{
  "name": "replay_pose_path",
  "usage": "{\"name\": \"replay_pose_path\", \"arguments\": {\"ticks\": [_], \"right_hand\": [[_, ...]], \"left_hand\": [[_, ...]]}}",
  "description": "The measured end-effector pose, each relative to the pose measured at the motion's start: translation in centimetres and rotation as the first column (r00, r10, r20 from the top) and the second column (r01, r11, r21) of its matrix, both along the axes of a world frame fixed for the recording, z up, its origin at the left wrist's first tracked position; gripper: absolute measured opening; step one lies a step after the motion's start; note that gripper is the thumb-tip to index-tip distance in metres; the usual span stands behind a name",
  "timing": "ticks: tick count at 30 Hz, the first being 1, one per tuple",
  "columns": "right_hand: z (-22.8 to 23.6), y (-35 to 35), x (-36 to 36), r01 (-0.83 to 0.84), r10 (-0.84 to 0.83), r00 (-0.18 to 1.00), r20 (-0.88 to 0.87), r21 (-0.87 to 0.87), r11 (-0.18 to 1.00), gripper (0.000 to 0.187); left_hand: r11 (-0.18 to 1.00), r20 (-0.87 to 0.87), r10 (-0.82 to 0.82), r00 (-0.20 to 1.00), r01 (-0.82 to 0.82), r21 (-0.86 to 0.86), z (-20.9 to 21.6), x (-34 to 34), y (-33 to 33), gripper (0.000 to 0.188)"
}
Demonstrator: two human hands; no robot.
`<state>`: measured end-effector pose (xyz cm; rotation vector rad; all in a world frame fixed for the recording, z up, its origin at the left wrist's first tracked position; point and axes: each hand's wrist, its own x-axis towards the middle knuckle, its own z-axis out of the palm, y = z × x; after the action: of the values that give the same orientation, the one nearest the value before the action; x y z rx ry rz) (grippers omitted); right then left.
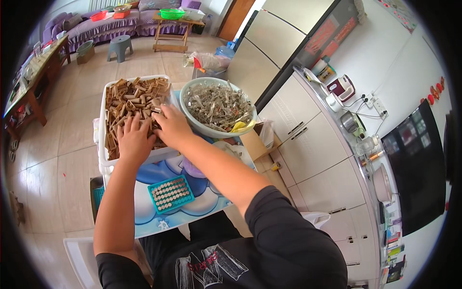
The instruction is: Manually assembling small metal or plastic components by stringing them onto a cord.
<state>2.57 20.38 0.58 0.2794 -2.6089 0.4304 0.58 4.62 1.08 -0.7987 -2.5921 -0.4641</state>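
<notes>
A white rectangular bin [105, 103] on the table is heaped with short brown pieces [139, 91], some rolled like small cardboard tubes, others flat or curled. My left hand [134, 138] lies open on the near part of the heap, fingers spread and pointing away from me. Beside it, my right hand [173, 126] reaches in over the bin's right side, its fingers bent down among the pieces. A small light-rimmed piece shows by its fingertips; the grip itself is partly hidden. Nearer to me sits a teal tray [171, 194] with rows of small round pale pieces.
A pale round basin [191, 126] full of clear, glassy-looking pieces stands right of the bin, a yellow piece at its rim. The table [144, 226] has a blue patterned cover. Cabinets [313, 149] and a fridge [260, 43] line the right; a grey stool [120, 47] stands farther off.
</notes>
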Motion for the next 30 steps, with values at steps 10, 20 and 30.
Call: {"name": "replay_pose_path", "arguments": {"ticks": [10,20,30], "right_hand": [[-2.8,-1.8,-2.0,0.015,0.006,0.977,0.215,-0.096,0.995,0.029],[-2.6,0.7,-2.1,-0.009,0.033,0.999,0.034,-0.544,0.839,0.022],[-1.3,-0.4,-1.2,0.094,0.006,0.984,0.176,-0.550,0.830,0.013]], "left_hand": [[0.997,0.082,0.050,0.995,-0.054,0.046,-0.2,-2.0,-3.3,0.030],[0.924,-0.251,-0.055,0.966,0.145,0.355,-0.9,-0.8,-6.4,0.009],[0.944,-0.154,-0.037,0.987,0.085,0.318,-2.9,1.5,-8.2,0.006]]}}
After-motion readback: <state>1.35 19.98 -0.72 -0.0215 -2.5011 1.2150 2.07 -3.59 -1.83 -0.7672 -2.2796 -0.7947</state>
